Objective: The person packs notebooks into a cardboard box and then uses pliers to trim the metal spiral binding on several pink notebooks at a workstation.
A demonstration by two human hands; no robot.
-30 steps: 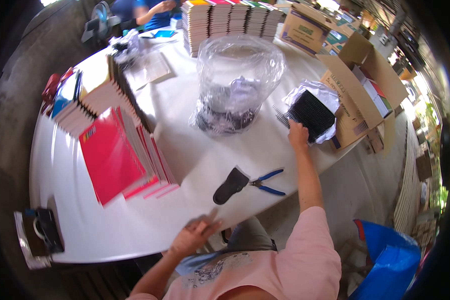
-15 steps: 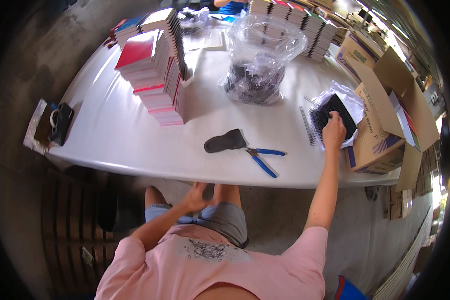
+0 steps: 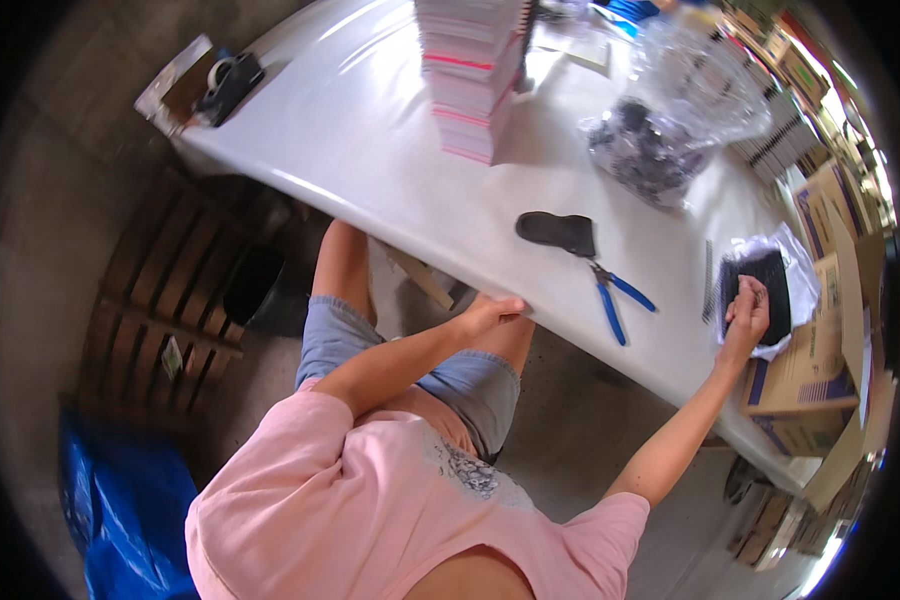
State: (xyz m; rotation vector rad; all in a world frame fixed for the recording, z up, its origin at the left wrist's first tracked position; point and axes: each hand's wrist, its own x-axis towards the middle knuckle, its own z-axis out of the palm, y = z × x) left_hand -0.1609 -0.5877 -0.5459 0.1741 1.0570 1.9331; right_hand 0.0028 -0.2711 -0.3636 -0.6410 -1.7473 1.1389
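My right hand (image 3: 748,312) is curled over black spiral binding coils (image 3: 768,285) that lie bunched on crumpled white paper (image 3: 798,262). Its fingers are drawn together, and what they pinch is too small to make out. At the table's front edge, above my thigh, is my left hand (image 3: 492,312), loosely closed with nothing visible in it. Between the two hands, on the table, lie blue-handled pliers (image 3: 611,290). A black cover or pouch (image 3: 558,232) sits over their jaw end. A loose coil (image 3: 709,280) rests beside the paper.
A tall stack of books (image 3: 467,100) stands at the far middle of the white table (image 3: 360,130). Right of it sits a clear plastic bag (image 3: 650,150) of dark coils. An open cardboard box (image 3: 805,375) borders the right side. A tape dispenser (image 3: 232,88) is at the far left corner.
My view has swung, so the table now slants down to the right. My left hand has come from over my lap to the table edge. My right hand stays at the coils, fingers more curled.
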